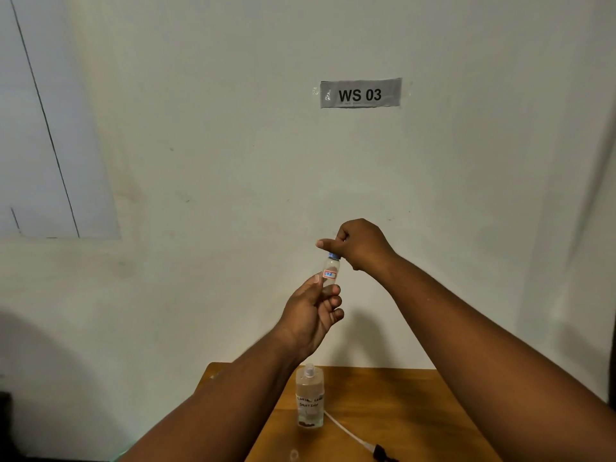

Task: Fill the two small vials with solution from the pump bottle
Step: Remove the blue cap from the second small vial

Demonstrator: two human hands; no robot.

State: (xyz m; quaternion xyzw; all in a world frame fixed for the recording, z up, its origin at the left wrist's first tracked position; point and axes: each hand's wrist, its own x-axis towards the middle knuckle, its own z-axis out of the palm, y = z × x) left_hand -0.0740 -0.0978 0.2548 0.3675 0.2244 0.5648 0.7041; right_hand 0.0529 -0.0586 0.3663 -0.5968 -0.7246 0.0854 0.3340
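My left hand holds a small clear vial upright in the air in front of the wall, gripping its lower part. The vial carries a red-and-blue label and a blue cap. My right hand is closed over that cap from above, thumb and fingers pinching it. Below, the clear solution bottle with a handwritten label stands on the wooden table, its neck open. The pump head with its white tube lies on the table to the bottle's right. A second vial is not in view.
The table's back edge meets a pale wall bearing a grey sign reading "WS 03". A small clear ring-like object lies on the table near the bottom edge. A dark shape sits at the far lower left.
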